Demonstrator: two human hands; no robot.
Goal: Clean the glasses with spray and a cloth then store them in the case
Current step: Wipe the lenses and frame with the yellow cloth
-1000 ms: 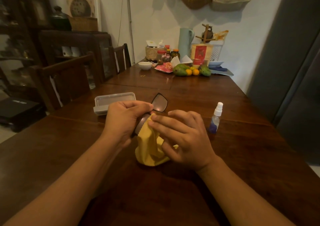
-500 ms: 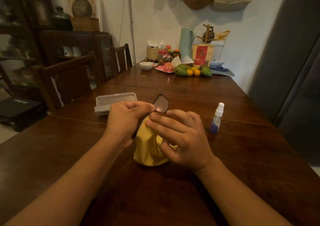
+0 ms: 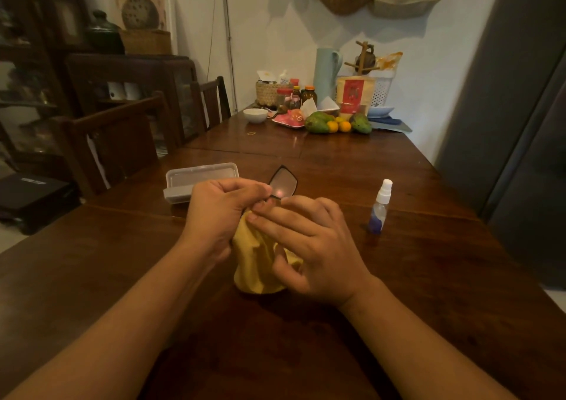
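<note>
- The case (image 3: 200, 182) sits on the table (image 3: 382, 323) at far left, just beyond my left hand. It looks shut and I see nothing in it, so I judge the storing step is not yet done.
- My left hand (image 3: 219, 216) is closed around the glasses (image 3: 283, 182), pinching the frame near the middle. One dark-rimmed lens sticks up past my knuckles; the other is hidden under the cloth and my fingers.
- The yellow cloth (image 3: 257, 265) is bunched between both hands, hanging down until it touches the table.
- My right hand (image 3: 312, 246) is clamped on the cloth, fingertips pressed against the hidden lens — I read this as mid-wipe.
- The spray bottle (image 3: 379, 206) stands upright to the right, well apart from both hands, cap on. Whether the lenses are already wet I cannot tell.
- What I judge is left: finish this lens, wipe the exposed one, fold the arms, open the case and put the glasses in.
</note>
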